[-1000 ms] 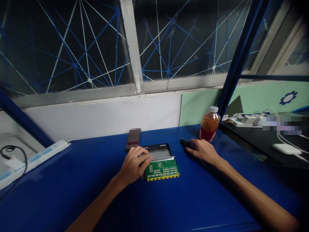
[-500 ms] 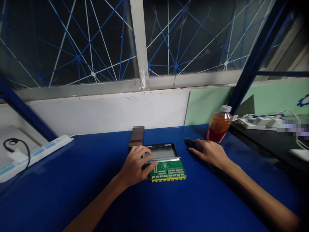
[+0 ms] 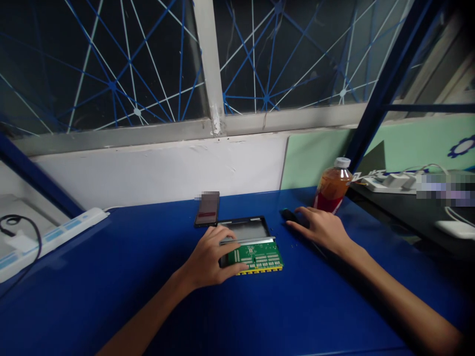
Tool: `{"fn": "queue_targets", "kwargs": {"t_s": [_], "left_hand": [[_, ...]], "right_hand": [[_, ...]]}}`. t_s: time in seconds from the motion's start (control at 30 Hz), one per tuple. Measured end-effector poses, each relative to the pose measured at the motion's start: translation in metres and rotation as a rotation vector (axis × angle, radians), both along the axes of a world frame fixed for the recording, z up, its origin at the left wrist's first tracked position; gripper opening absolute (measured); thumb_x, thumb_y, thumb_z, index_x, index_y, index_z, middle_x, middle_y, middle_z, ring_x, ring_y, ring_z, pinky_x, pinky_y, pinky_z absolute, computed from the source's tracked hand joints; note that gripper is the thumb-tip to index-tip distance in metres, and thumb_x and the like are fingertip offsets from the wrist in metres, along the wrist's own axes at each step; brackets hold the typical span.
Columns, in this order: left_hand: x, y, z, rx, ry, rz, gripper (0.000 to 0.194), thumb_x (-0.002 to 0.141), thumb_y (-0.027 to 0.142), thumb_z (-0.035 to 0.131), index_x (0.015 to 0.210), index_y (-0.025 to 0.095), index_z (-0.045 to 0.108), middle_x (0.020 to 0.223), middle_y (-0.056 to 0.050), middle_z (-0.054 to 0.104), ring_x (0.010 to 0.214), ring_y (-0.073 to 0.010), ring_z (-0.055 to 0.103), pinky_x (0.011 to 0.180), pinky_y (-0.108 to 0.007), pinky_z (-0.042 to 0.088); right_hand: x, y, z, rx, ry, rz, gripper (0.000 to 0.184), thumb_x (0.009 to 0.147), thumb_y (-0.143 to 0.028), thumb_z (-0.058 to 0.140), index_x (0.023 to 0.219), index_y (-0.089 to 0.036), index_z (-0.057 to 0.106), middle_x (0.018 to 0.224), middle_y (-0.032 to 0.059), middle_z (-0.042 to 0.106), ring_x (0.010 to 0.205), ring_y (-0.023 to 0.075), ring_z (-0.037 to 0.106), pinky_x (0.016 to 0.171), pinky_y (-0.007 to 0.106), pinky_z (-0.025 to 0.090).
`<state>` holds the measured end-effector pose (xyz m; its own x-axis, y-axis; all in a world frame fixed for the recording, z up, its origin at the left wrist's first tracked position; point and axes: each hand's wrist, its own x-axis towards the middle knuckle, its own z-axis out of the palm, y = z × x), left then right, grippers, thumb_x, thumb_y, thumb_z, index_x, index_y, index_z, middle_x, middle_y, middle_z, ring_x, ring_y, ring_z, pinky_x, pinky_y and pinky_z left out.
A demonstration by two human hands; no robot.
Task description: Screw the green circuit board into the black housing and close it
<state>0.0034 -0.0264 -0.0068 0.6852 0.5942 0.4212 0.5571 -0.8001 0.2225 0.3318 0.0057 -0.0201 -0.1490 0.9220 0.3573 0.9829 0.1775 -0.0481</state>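
My left hand (image 3: 210,254), fingers apart, lies over the left side of a green circuit board (image 3: 260,254) with a yellow strip along its near edge. Its thumb reaches that near edge. Behind the board a grey metal bar crosses a black-framed panel (image 3: 247,229), flat on the table. To the right, my right hand (image 3: 321,227) is closed around a dark elongated tool (image 3: 290,216) with a teal spot at its tip. The palm hides most of this tool, so its exact kind does not show.
A phone (image 3: 208,207) lies behind the panel. Beyond my right hand stands a bottle of amber drink (image 3: 334,185). White power strips sit at the left (image 3: 70,232) and right (image 3: 386,184). The blue table (image 3: 156,247) meets a wall at the back.
My left thumb has moved nearer and to the right, onto the board's near edge, and spread from the index finger. The whole view has shifted slightly. My right hand keeps its place at the dark tool.
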Motion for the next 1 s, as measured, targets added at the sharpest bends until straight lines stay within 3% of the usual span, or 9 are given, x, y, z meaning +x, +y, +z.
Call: {"fn": "queue_targets", "kwargs": {"t_s": [0.1, 0.2, 0.37, 0.47, 0.73, 1.0], "left_hand": [[0.001, -0.001, 0.0, 0.004, -0.003, -0.003, 0.035, 0.081, 0.047, 0.062, 0.102, 0.02, 0.066, 0.103, -0.01, 0.059, 0.095, -0.026, 0.053, 0.083, -0.044, 0.039], [0.001, 0.0, 0.001, 0.012, 0.0, -0.002, 0.041, 0.077, 0.052, 0.064, 0.103, 0.02, 0.066, 0.104, -0.01, 0.059, 0.097, -0.0272, 0.053, 0.084, -0.046, 0.039], [0.001, 0.0, 0.003, 0.037, 0.017, -0.01, 0.059, 0.066, 0.065, 0.067, 0.106, 0.022, 0.065, 0.107, -0.01, 0.058, 0.1, -0.0297, 0.052, 0.086, -0.05, 0.038], [0.001, -0.001, 0.005, 0.052, 0.022, -0.004, 0.063, 0.062, 0.068, 0.068, 0.105, 0.022, 0.065, 0.108, -0.01, 0.057, 0.101, -0.0304, 0.051, 0.087, -0.051, 0.038], [-0.003, -0.001, 0.007, 0.045, 0.055, 0.015, 0.062, 0.062, 0.07, 0.066, 0.102, 0.023, 0.066, 0.105, -0.01, 0.058, 0.1, -0.0303, 0.051, 0.084, -0.049, 0.038], [-0.008, 0.001, 0.013, 0.059, 0.071, 0.055, 0.06, 0.06, 0.073, 0.065, 0.092, 0.022, 0.067, 0.1, -0.009, 0.058, 0.095, -0.0295, 0.052, 0.077, -0.044, 0.039]], "right_hand": [[-0.002, -0.001, 0.002, 0.227, 0.025, 0.074, 0.046, 0.084, -0.059, 0.048, 0.103, -0.019, 0.063, 0.097, 0.0114, 0.064, 0.094, 0.0283, 0.058, 0.072, 0.038, 0.046], [-0.011, -0.006, 0.008, 0.308, 0.119, 0.227, 0.046, 0.081, -0.056, 0.056, 0.103, -0.017, 0.063, 0.105, 0.0135, 0.059, 0.1, 0.029, 0.055, 0.087, 0.044, 0.045], [-0.039, -0.027, 0.017, 0.152, 0.259, 0.564, 0.04, 0.078, -0.053, 0.062, 0.1, -0.019, 0.063, 0.118, 0.0119, 0.053, 0.118, 0.0283, 0.046, 0.098, 0.045, 0.041], [-0.052, -0.037, 0.015, 0.079, 0.264, 0.685, 0.051, 0.069, -0.062, 0.066, 0.095, -0.018, 0.065, 0.119, 0.0128, 0.052, 0.124, 0.0313, 0.041, 0.101, 0.05, 0.038], [-0.046, -0.032, 0.006, -0.01, 0.204, 0.683, 0.067, 0.061, -0.071, 0.065, 0.1, -0.016, 0.066, 0.122, 0.0156, 0.051, 0.128, 0.034, 0.037, 0.103, 0.053, 0.034], [-0.044, -0.033, 0.013, -0.029, 0.208, 0.68, 0.064, 0.062, -0.07, 0.065, 0.097, -0.015, 0.068, 0.125, 0.0158, 0.05, 0.129, 0.0343, 0.035, 0.104, 0.052, 0.034]]}}
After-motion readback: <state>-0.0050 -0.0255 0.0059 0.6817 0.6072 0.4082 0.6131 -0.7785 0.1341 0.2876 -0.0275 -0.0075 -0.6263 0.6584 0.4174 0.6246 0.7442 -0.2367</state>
